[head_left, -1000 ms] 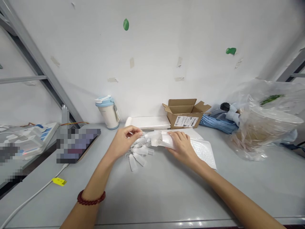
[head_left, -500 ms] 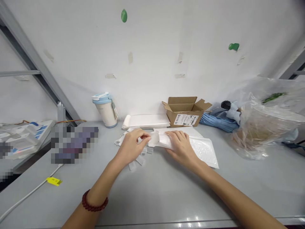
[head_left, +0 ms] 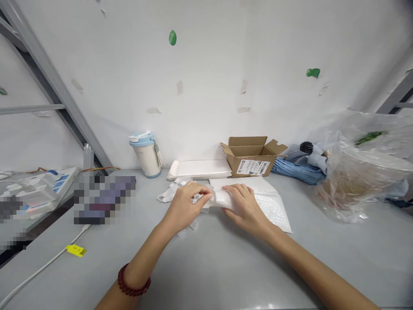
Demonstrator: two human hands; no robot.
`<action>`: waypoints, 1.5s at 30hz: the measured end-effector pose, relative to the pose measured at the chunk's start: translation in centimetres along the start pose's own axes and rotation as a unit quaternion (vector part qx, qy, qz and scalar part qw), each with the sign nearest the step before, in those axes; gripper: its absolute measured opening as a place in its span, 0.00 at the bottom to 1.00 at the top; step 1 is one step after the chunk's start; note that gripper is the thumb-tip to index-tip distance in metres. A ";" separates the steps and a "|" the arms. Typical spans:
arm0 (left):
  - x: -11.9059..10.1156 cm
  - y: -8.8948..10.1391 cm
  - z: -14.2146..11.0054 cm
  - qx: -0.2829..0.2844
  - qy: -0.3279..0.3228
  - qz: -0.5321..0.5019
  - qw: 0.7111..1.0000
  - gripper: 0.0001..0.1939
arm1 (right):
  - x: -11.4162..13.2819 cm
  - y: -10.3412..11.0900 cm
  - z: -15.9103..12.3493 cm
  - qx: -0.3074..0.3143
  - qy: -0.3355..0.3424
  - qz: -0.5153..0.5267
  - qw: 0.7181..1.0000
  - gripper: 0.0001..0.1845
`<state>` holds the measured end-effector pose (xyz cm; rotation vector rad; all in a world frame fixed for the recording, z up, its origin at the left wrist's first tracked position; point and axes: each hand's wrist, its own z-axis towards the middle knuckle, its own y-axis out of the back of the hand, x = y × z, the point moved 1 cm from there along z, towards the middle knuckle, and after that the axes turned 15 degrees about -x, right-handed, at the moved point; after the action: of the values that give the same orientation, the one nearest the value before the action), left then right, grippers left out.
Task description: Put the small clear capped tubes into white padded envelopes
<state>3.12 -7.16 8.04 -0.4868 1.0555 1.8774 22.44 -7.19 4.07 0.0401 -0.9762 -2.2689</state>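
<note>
My right hand (head_left: 247,209) is closed around a white bubble mailer (head_left: 274,212), thumb below and fingers on top. The mailer's far end lies on the grey table, and its narrow folded end points left between my hands. At that end, my left hand (head_left: 189,206) pinches the mailer's edge between thumb and fingertips. Another flat white mailer (head_left: 261,185) lies just behind. Loose white strips (head_left: 172,190) lie behind and left of my left hand. Small clear pieces (head_left: 194,224) sit partly hidden under it.
A stack of white mailers (head_left: 200,168) lies at the wall beside an open cardboard box (head_left: 250,165). A tumbler (head_left: 146,157) stands left of it. A blue umbrella (head_left: 298,171) and a clear plastic bag (head_left: 351,185) are at right. A white cable (head_left: 48,262) crosses the left side.
My left hand has moved right, onto the mailer's end, and its fingertips now pinch the edge there. My right hand keeps its hold. The camera view has tipped up slightly.
</note>
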 end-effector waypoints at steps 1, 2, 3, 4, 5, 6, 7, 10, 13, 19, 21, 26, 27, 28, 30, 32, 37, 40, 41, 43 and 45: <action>-0.1 0.0 0.0 0.006 0.002 0.008 1.000 0.08 | 0.1 0.1 0.0 0.002 0.003 0.004 1.000 0.23; -0.1 0.0 0.0 0.016 0.005 0.016 1.000 0.09 | 0.2 0.1 0.0 0.001 0.006 0.006 1.000 0.22; -0.2 0.1 0.0 0.030 0.009 0.022 0.999 0.10 | 0.3 0.1 0.0 0.000 0.008 0.007 1.000 0.22; -0.3 0.2 0.1 0.042 0.014 0.025 0.999 0.10 | 0.2 0.1 0.0 -0.004 0.008 0.005 1.000 0.22; -0.3 0.4 0.2 0.049 0.019 0.026 0.998 0.11 | 0.1 0.1 0.1 -0.008 0.008 0.001 1.000 0.22; -0.3 0.7 0.4 0.047 0.026 0.027 0.998 0.11 | 0.0 0.1 0.1 -0.012 0.006 -0.004 1.000 0.22; -0.2 1.2 0.7 0.036 0.035 0.030 0.998 0.11 | -0.2 0.1 0.2 -0.017 0.003 -0.008 1.000 0.21; 0.6 2.6 1.4 -0.022 0.072 0.069 0.995 0.11 | -1.0 0.4 0.5 -0.034 -0.018 -0.014 0.999 0.19; 2.0 3.2 1.7 -0.033 0.076 0.139 0.987 0.10 | -1.9 0.9 0.9 -0.055 -0.057 -0.028 0.996 0.19; 3.7 0.9 1.0 0.027 0.008 0.222 0.975 0.13 | -2.4 1.1 1.1 -0.076 -0.092 -0.051 0.992 0.20; 3.9 0.1 0.9 0.041 0.011 0.238 0.970 0.15 | -2.3 0.9 1.0 -0.069 -0.082 -0.048 0.993 0.19; 4.6 -1.0 1.1 0.038 0.019 0.242 0.969 0.15 | -1.9 0.4 0.7 -0.044 -0.071 -0.043 0.996 0.20; 4.7 -1.0 1.2 0.032 0.016 0.235 0.971 0.14 | -1.8 0.3 0.6 -0.041 -0.067 -0.041 0.996 0.20; 4.7 -1.0 1.2 0.024 0.013 0.226 0.974 0.14 | -1.8 0.2 0.6 -0.040 -0.062 -0.040 0.997 0.20; 4.6 -0.7 1.3 -0.008 0.014 0.202 0.979 0.12 | -1.8 0.1 0.5 -0.040 -0.053 -0.036 0.997 0.20; 4.3 -0.1 1.4 -0.059 0.028 0.171 0.983 0.11 | -1.9 0.0 0.4 -0.040 -0.049 -0.034 0.997 0.20; 3.6 2.0 1.7 -0.170 0.066 0.094 0.979 0.11 | -2.0 -0.2 0.4 -0.023 -0.056 -0.041 0.997 0.21; 3.2 2.6 1.8 -0.182 0.057 0.074 0.979 0.11 | -2.0 -0.2 0.4 -0.020 -0.061 -0.040 0.997 0.22; 3.0 2.6 1.7 -0.177 0.052 0.071 0.980 0.11 | -2.0 -0.3 0.4 -0.020 -0.062 -0.039 0.997 0.22; 2.7 2.3 1.6 -0.156 0.038 0.069 0.985 0.10 | -2.0 -0.3 0.4 -0.020 -0.063 -0.041 0.997 0.22; 2.3 1.8 1.3 -0.122 0.025 0.068 0.990 0.09 | -1.9 -0.2 0.3 -0.020 -0.057 -0.044 0.997 0.22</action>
<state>0.48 -5.30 8.06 -0.6181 0.9151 2.1382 23.70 -5.77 3.76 -0.0656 -1.0052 -2.3919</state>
